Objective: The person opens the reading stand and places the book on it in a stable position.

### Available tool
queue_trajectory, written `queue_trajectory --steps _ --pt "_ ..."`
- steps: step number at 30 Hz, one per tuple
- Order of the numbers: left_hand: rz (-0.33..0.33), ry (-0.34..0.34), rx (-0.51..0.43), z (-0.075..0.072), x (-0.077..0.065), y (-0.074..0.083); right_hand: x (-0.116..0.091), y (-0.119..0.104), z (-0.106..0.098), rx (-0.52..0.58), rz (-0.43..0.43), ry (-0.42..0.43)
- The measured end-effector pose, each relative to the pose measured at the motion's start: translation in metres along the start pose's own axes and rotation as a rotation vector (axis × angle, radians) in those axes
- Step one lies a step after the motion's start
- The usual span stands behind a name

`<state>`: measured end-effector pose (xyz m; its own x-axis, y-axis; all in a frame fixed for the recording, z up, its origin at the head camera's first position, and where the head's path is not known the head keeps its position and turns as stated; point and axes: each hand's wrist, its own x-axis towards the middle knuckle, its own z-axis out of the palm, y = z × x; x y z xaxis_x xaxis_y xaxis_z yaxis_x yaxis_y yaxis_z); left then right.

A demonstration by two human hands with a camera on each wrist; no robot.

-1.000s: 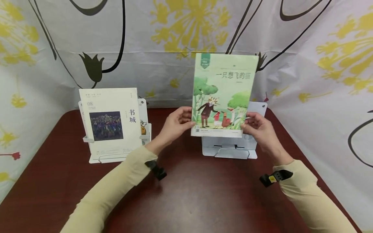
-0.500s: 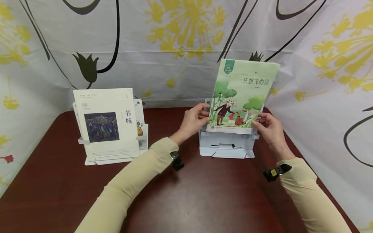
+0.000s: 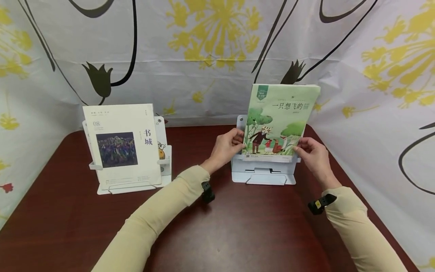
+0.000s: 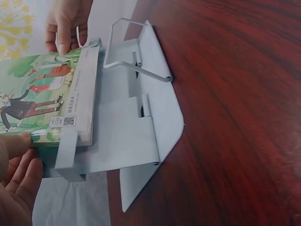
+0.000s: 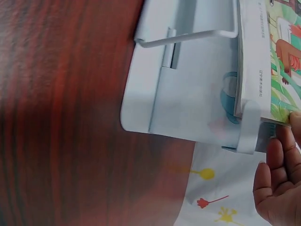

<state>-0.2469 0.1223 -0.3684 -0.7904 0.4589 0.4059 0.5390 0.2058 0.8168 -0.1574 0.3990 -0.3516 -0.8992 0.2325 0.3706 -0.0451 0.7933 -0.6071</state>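
Observation:
A green picture book (image 3: 276,124) with a cat on its cover leans back against the right-hand white metal book stand (image 3: 265,167). My left hand (image 3: 227,146) pinches the book's left edge, low down, with the thumb on the cover. On the opposite edge my right hand (image 3: 314,156) holds it the same way. In the left wrist view, the book's lower corner sits behind a side clip (image 4: 68,153) of the stand. The right wrist view has the other corner behind the second clip (image 5: 249,128). Below the book's bottom edge, the stand's wire rest (image 5: 197,36) sticks out in front.
To the left, a second white stand (image 3: 165,151) bears a cream magazine (image 3: 149,113) with a dark picture. Both stands are on a dark red wooden table (image 3: 217,234). A white cloth (image 3: 204,94) with yellow flowers hangs behind the table and along its sides.
Both hands have carried the green book to the right and then down onto the right-hand stand, its lower corners now behind the clips. The magazine stays in its stand.

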Motion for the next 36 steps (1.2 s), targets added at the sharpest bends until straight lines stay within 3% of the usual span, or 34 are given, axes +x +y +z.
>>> queue_trajectory --steps 9,18,26,36 --pt "-0.012 0.013 0.112 0.003 -0.007 -0.005 -0.006 -0.001 0.007 -0.09 -0.031 -0.016" --pt "-0.039 0.026 0.152 0.004 -0.012 -0.01 -0.009 -0.004 0.011 -0.189 -0.04 -0.013" --pt "-0.05 0.038 0.206 0.007 -0.018 -0.013 -0.014 -0.005 0.014 -0.208 -0.013 -0.043" --pt "-0.067 0.039 0.258 0.008 -0.019 -0.012 -0.013 -0.005 0.018 -0.202 -0.038 -0.017"
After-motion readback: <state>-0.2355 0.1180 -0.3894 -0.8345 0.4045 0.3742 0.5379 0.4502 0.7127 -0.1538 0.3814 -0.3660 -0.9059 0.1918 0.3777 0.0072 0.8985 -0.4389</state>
